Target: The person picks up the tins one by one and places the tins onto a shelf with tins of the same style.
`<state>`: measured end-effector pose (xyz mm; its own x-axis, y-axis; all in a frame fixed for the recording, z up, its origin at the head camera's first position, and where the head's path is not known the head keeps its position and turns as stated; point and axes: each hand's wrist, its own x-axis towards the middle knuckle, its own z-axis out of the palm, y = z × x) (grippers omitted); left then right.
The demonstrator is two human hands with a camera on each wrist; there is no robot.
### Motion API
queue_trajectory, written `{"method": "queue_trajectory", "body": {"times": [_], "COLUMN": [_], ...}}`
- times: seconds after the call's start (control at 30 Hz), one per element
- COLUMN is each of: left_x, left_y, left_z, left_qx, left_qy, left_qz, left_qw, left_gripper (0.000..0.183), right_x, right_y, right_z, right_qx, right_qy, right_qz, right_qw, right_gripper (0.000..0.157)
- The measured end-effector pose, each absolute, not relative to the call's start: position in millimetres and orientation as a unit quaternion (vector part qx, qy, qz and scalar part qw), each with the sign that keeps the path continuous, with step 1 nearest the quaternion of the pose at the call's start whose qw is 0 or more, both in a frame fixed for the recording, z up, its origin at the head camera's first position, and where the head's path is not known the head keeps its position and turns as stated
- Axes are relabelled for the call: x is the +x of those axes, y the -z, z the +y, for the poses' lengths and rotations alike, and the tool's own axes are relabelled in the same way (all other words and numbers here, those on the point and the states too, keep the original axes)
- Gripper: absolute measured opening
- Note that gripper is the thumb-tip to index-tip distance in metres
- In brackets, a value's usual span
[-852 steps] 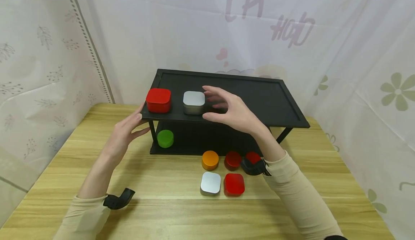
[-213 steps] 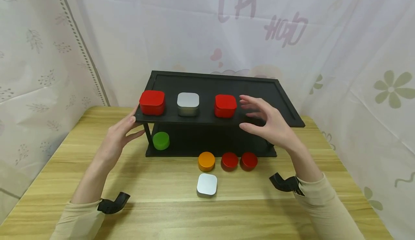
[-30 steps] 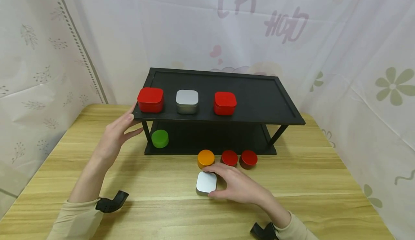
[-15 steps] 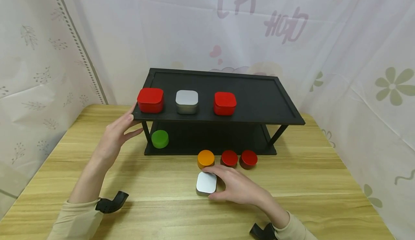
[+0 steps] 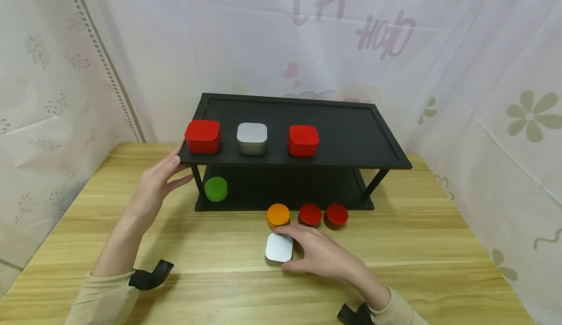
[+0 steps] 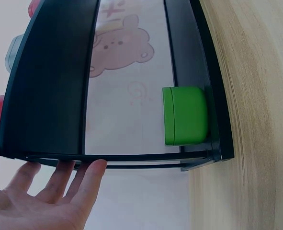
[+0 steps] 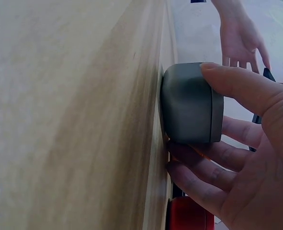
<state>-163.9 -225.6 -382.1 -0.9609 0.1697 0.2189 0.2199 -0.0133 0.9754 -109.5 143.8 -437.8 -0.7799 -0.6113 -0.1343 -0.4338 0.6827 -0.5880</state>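
Observation:
My right hand is low over the table, thumb and fingers on either side of a small square tin with a silver-white lid. In the right wrist view the tin shows grey sides, with the thumb on one side and fingers at the opposite side. My left hand rests against the left end of a black two-tier shelf. The left wrist view shows that hand's fingertips against the shelf's end, fingers extended. On the top tier stand a red tin, a silver tin and another red tin.
A green round tin stands at the left of the lower tier. In front of the shelf, an orange round tin and two red round tins, one of them the rightmost tin, line up on the wooden table. Patterned cloth hangs behind.
Since the oldest frame, a square red tin has gone from the table to the top tier. My right hand has come down from the shelf to the square silver tin. The left hand stays put.

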Motion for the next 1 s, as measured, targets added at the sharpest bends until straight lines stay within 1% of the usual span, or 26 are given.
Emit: {"method": "queue_trajectory", "body": {"times": [0.3,0.67,1.0], "left_x": [-164.1,-163.5,-163.1], "left_y": [382.6,382.2,382.4], "left_z": [-226.1,-225.5,-225.5], "left_qx": [-0.142,-0.140,-0.142], "left_qy": [0.702,0.701,0.704], "left_qz": [-0.698,-0.699,-0.696], "left_qw": [0.017,0.018,0.019], "left_gripper": [0.050,0.050,0.050], "right_x": [-108.8,-108.8,-108.6], "right_y": [438.7,434.2,429.0], "right_z": [144.0,146.8,149.5], "right_qx": [-0.290,-0.295,-0.289], "right_qy": [0.272,0.276,0.291], "right_qz": [0.904,0.905,0.903], "right_qw": [0.157,0.137,0.126], "right_gripper": [0.069,0.061,0.058]}}
